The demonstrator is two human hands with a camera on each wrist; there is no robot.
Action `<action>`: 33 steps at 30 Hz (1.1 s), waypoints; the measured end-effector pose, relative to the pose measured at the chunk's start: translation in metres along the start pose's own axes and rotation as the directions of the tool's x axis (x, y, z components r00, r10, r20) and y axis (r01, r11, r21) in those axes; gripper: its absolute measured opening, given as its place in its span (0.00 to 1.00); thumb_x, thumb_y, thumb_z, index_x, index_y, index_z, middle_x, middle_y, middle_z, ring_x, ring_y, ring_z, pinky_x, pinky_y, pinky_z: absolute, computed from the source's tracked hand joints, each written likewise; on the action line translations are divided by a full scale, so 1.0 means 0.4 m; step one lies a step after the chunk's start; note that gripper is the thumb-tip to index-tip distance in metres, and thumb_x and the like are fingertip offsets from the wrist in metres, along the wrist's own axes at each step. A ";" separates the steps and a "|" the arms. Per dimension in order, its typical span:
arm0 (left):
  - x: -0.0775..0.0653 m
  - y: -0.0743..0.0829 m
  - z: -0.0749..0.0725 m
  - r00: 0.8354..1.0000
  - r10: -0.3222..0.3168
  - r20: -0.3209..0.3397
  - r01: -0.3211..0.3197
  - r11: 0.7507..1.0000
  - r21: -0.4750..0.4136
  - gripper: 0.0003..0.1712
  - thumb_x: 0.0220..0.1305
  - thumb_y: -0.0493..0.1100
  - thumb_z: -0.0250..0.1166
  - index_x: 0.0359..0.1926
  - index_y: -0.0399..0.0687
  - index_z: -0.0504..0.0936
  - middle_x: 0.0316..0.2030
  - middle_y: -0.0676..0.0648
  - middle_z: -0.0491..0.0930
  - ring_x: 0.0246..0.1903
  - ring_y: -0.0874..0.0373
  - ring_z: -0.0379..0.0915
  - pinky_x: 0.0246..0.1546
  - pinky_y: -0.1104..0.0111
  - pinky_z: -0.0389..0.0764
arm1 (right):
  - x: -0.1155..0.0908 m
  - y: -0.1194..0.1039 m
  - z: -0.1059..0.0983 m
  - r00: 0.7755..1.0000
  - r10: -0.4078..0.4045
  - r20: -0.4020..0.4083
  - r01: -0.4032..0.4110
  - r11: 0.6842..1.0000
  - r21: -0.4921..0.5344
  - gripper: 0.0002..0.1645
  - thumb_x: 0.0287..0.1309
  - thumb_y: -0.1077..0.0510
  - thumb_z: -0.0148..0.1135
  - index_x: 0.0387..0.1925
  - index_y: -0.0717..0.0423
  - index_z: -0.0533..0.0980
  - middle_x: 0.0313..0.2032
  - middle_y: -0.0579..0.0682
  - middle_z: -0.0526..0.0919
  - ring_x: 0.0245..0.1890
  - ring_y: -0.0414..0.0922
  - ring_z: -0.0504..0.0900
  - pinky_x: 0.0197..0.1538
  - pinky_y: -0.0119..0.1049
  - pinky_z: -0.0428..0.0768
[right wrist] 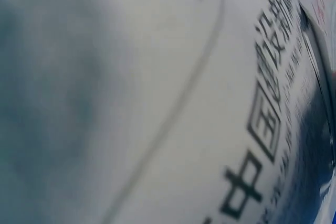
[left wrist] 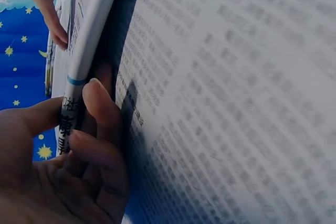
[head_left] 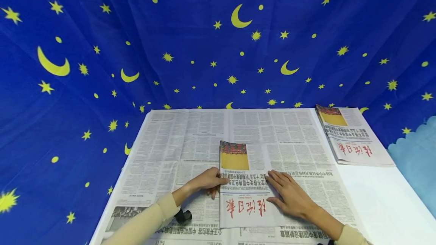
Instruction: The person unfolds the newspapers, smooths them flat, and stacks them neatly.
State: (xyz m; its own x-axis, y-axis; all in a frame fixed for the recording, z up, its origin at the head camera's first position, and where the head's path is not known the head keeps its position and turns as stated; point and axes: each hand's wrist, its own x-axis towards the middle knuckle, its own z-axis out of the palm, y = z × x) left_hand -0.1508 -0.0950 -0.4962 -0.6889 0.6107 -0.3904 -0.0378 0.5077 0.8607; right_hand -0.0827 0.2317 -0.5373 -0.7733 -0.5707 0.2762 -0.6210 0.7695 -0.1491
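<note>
A folded newspaper (head_left: 250, 214) with red title characters and a yellow picture lies in front of me, upside down in the head view. My left hand (head_left: 208, 180) pinches its folded left edge, thumb on top. In the left wrist view, the fingers (left wrist: 105, 114) curl at the thick fold, partly beneath it. My right hand (head_left: 291, 196) rests on the right side of the newspaper with fingers extended. In the right wrist view, large black print on the newspaper sheet (right wrist: 173, 77) fills the picture, and the right hand itself is out of sight.
Open newspaper sheets (head_left: 201, 143) cover most of the white table (head_left: 391, 199). At the back right corner lies a stack of folded newspapers (head_left: 357, 139). A blue curtain (head_left: 204, 41) with yellow stars and moons hangs behind and at both sides.
</note>
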 end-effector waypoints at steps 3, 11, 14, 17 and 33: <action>-0.011 -0.002 -0.002 1.000 -0.010 -0.011 0.010 1.000 0.013 0.29 0.70 0.48 0.60 0.21 0.26 0.79 0.17 0.28 0.79 0.05 0.62 0.66 0.08 0.72 0.64 | -0.005 0.010 0.000 0.999 -0.004 0.039 0.003 1.000 0.006 0.49 0.56 0.33 0.62 0.66 0.64 0.67 0.67 0.61 0.69 0.68 0.58 0.67 0.68 0.54 0.59; -0.028 -0.013 -0.007 0.997 -0.027 -0.075 0.036 0.993 0.115 0.27 0.69 0.52 0.61 0.17 0.38 0.78 0.13 0.41 0.81 0.04 0.63 0.65 0.08 0.73 0.64 | -0.022 0.020 0.007 0.996 -0.066 0.065 0.067 0.998 -0.005 0.57 0.56 0.28 0.57 0.71 0.65 0.59 0.71 0.60 0.62 0.70 0.60 0.63 0.74 0.48 0.46; -0.031 -0.016 -0.012 0.989 -0.008 -0.149 0.043 0.971 0.236 0.26 0.66 0.55 0.63 0.17 0.42 0.78 0.10 0.47 0.78 0.06 0.63 0.65 0.09 0.73 0.63 | -0.027 0.020 0.010 0.995 -0.063 0.076 0.063 0.998 0.005 0.57 0.57 0.28 0.56 0.71 0.65 0.58 0.72 0.60 0.60 0.71 0.59 0.62 0.75 0.48 0.44; -0.020 -0.018 -0.027 0.969 0.022 -0.248 0.072 0.929 0.364 0.23 0.64 0.56 0.65 0.21 0.45 0.77 0.10 0.53 0.72 0.09 0.64 0.62 0.11 0.73 0.61 | -0.029 0.019 0.012 0.995 -0.062 0.080 0.062 0.998 0.002 0.57 0.58 0.28 0.56 0.71 0.66 0.58 0.72 0.60 0.59 0.71 0.60 0.61 0.75 0.48 0.43; 0.147 0.011 -0.139 0.932 0.051 -0.358 0.122 0.887 0.445 0.25 0.68 0.51 0.62 0.59 0.42 0.72 0.24 0.48 0.77 0.17 0.60 0.66 0.18 0.68 0.64 | -0.031 0.018 0.016 0.995 -0.067 0.078 0.070 0.997 -0.039 0.55 0.59 0.27 0.54 0.71 0.65 0.59 0.72 0.60 0.61 0.70 0.59 0.62 0.75 0.48 0.41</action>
State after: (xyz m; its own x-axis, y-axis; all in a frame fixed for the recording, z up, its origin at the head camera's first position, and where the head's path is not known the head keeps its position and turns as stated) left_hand -0.2318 -0.0906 -0.4973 -0.9035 0.3774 -0.2031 0.2039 0.7954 0.5708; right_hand -0.0786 0.2424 -0.5479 -0.7377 -0.6413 0.2110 -0.6682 0.7382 -0.0923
